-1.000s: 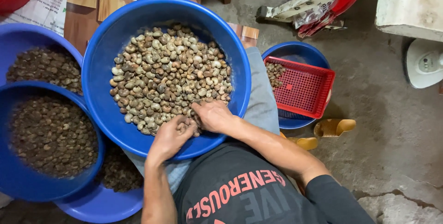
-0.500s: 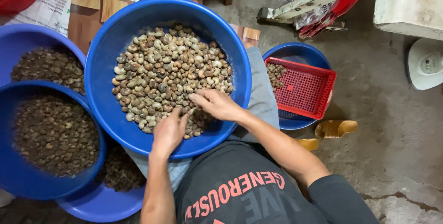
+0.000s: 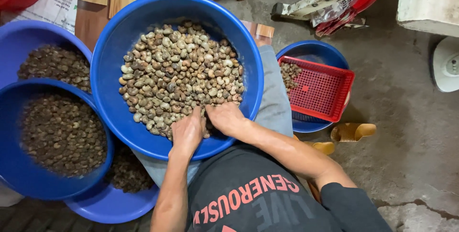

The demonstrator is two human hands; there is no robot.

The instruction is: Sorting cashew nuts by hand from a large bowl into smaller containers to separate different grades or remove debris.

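On a stained grey concrete floor (image 3: 411, 131), five blue basins surround a seated person: the large basin (image 3: 114, 64) of pale nuts (image 3: 179, 72) on the lap, three at 9 o'clock holding darker pieces, one at 3 o'clock under a single red mesh tray (image 3: 318, 88). Left hand (image 3: 187, 131) and right hand (image 3: 228, 117) rest side by side at the pile's 6 o'clock edge, fingers curled into the nuts; any grip cannot be told

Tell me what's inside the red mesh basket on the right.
The red mesh basket looks empty; it sits atop a small blue basin. Brown nuts lie in that basin beside the basket. Whatever lies beneath the basket is covered.
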